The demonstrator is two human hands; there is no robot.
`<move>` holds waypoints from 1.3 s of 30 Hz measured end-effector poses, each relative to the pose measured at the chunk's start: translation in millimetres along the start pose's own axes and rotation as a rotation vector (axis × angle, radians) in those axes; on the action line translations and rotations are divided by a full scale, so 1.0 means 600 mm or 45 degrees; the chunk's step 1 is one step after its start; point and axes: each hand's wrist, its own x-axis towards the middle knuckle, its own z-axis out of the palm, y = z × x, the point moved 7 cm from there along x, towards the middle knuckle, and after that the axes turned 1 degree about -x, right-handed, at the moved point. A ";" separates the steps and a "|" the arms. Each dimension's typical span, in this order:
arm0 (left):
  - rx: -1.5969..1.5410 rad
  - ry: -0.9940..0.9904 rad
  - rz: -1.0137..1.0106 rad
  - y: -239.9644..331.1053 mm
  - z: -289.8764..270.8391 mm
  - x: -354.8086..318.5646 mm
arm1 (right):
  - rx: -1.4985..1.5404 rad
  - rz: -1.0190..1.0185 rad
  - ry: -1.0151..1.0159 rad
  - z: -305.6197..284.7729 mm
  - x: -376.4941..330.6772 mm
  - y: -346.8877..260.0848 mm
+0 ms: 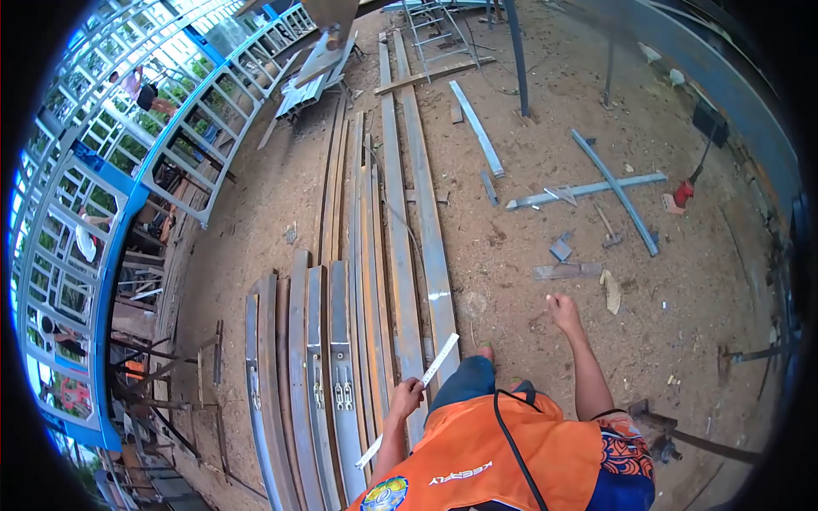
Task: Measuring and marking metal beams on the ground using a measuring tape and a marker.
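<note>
My left hand (pixel 407 397) is closed around a white measuring stick (pixel 440 358) with fine markings, held at a slant. One end of the stick rises past my fist over the long steel beams (pixel 432 255); its other end comes out beside my forearm. To the right, my right hand (pixel 563 312) is held out over the dirt floor with its fingers pinched. A small pale tip shows at those fingers, too small to name. Just left of my left hand lie several shorter steel channels (pixel 297 341), some with metal eye fittings (pixel 343 395) on them.
Crossed steel bars (pixel 609 183), a hammer (pixel 607 223) and a flat plate (pixel 567 271) lie on the dirt at right. A stepladder (pixel 434 34) stands at the far end. Blue-and-white metal framing (pixel 136 192) lines the left, with people beyond it.
</note>
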 end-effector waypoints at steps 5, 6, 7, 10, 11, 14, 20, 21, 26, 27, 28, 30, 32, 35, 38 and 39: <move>0.227 -0.143 0.134 0.059 0.004 0.207 | 0.041 0.203 0.101 0.049 0.025 0.055; 0.259 -0.190 0.161 0.071 0.003 0.235 | 0.047 0.283 0.042 0.078 0.010 0.071; 0.290 -0.238 0.199 0.097 0.002 0.272 | 0.053 0.357 -0.006 0.103 0.006 0.088; 0.269 -0.340 0.123 0.124 -0.019 0.371 | 0.112 0.495 -0.092 0.183 -0.021 0.114; 0.248 -0.360 0.116 0.132 -0.025 0.404 | 0.153 0.518 -0.090 0.203 -0.025 0.116; 0.269 -0.452 0.061 0.160 -0.042 0.504 | 0.536 0.780 0.110 0.251 0.000 0.176; 0.187 -0.490 -0.196 0.194 -0.008 0.746 | 0.676 0.985 0.313 0.360 0.057 0.353; 0.164 -0.522 -0.268 0.203 0.011 0.782 | 0.583 0.976 0.342 0.373 0.061 0.375; 0.244 -0.510 -0.498 0.276 0.019 0.939 | 0.460 1.250 0.340 0.369 0.120 0.403; 0.234 -0.513 -0.547 0.307 0.008 0.959 | 0.565 1.417 0.362 0.370 0.143 0.391; 0.287 -0.517 -0.562 0.341 -0.004 0.992 | 0.658 1.562 0.384 0.373 0.180 0.388; 0.356 -0.554 -0.461 0.405 -0.044 1.081 | 0.690 1.572 0.298 0.388 0.303 0.366; 0.310 -0.593 -0.416 0.495 -0.036 1.169 | 0.627 1.477 0.234 0.405 0.403 0.352; 0.364 -0.535 -0.264 0.646 -0.029 1.281 | 0.739 1.260 0.177 0.419 0.629 0.281; 0.490 -0.602 -0.063 0.780 0.016 1.391 | 1.045 1.029 0.076 0.399 0.878 0.168; 0.543 -0.646 0.079 0.824 0.042 1.425 | 1.161 0.931 0.050 0.384 0.951 0.122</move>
